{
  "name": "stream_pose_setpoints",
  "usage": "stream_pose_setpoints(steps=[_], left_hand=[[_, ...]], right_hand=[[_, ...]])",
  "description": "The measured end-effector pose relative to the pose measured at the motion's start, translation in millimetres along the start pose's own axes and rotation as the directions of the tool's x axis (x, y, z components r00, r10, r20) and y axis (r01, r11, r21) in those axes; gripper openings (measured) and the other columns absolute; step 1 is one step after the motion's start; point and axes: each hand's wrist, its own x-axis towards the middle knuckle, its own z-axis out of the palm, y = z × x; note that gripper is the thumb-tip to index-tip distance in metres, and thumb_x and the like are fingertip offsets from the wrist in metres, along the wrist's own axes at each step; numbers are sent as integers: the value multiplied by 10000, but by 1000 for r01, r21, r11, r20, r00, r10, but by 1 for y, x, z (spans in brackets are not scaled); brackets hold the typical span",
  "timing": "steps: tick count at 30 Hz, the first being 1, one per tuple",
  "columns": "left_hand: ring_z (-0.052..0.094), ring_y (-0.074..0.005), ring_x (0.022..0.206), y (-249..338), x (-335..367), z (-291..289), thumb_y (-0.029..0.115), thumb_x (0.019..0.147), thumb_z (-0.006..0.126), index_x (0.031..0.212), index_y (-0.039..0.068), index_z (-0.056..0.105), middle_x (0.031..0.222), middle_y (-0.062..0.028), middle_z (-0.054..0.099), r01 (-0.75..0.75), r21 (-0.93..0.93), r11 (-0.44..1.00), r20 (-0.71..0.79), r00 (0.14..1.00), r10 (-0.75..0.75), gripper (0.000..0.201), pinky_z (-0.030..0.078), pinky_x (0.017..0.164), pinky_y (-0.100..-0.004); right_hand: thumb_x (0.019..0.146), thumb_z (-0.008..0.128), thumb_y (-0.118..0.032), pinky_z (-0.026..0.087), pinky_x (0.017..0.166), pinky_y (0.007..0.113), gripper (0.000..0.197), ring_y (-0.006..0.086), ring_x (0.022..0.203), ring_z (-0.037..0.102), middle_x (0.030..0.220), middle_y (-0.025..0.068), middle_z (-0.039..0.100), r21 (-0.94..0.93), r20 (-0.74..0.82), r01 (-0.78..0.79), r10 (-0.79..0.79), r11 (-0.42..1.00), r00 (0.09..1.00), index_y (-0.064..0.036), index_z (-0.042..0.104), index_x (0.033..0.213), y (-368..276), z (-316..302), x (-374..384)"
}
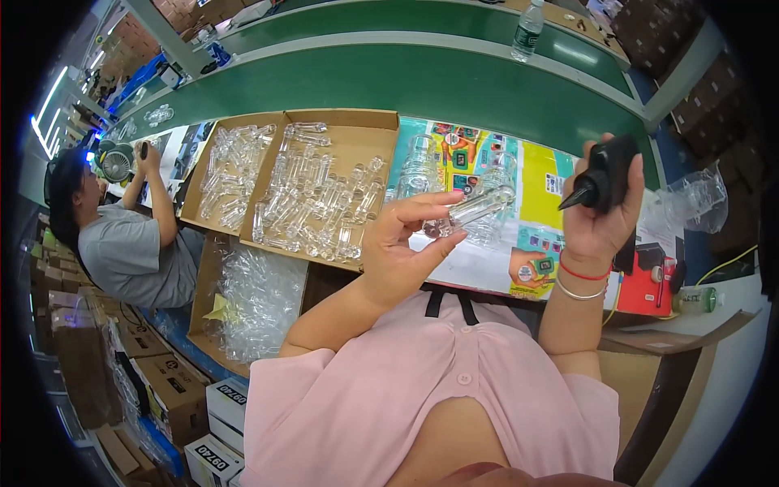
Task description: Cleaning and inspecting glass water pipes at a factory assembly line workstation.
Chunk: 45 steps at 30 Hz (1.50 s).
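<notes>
My left hand (403,241) pinches a clear, rod-like piece (483,208) between thumb and fingers, its rounded far end tilted up to the right. In my right hand (607,217), raised at the right, is a black hand tool with a pointed nozzle (608,172); its tip points left toward the clear piece but stays apart from it. Beyond my left hand, several clear pieces (416,169) lie on the colourful printed sheet (531,195). What is inside the black tool cannot be seen.
Left of my hands, a cardboard tray (341,120) holds many clear pieces, beside a second tray (213,174). Below them is a box of clear plastic bags (260,292). A water bottle (527,32) stands on the green bench (341,77). At far left sits a co-worker (134,252).
</notes>
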Motion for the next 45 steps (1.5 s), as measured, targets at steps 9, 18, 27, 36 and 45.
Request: stream_pose_setpoints(steps=[9,18,27,36,45], left_hand=[[541,-228,1061,12,-8,8,-99,713,646,1037,19,470,1157,-232,522,64,-132,989,18,998,-62,387,481,772,-268],[526,-302,1089,11,-9,9,-112,698,646,992,2,483,1122,-271,534,-36,-58,998,7,999,37,355,451,873,-330],[538,-304,1072,12,-9,9,-106,693,659,965,7,477,1122,-274,533,-55,-29,998,7,998,56,347,457,864,-333],[540,-301,1071,14,-9,10,-105,691,661,973,13,479,1124,-269,535,-81,-5,997,21,996,81,356,457,864,-333],[542,-300,1071,14,-9,8,-110,686,657,996,21,489,1125,-257,541,-113,26,993,37,993,112,377,456,866,-331]], right_hand=[[806,542,-329,487,659,266,453,180,818,526,929,157,500,-551,267,291,-165,782,949,41,450,1051,10,32,-44],[754,654,-338,505,617,254,492,161,768,574,904,143,570,-642,259,364,-256,675,931,13,468,1043,15,49,-56],[768,655,-334,475,742,277,487,175,838,561,947,138,564,-714,299,348,-185,608,936,-8,454,1068,10,48,-65],[774,646,-347,459,789,304,496,196,872,549,944,138,550,-749,373,405,-172,525,912,-20,427,1076,7,44,-72],[788,636,-311,459,787,296,470,185,874,549,961,139,553,-739,342,353,-133,574,930,-11,427,1084,8,46,-72]])
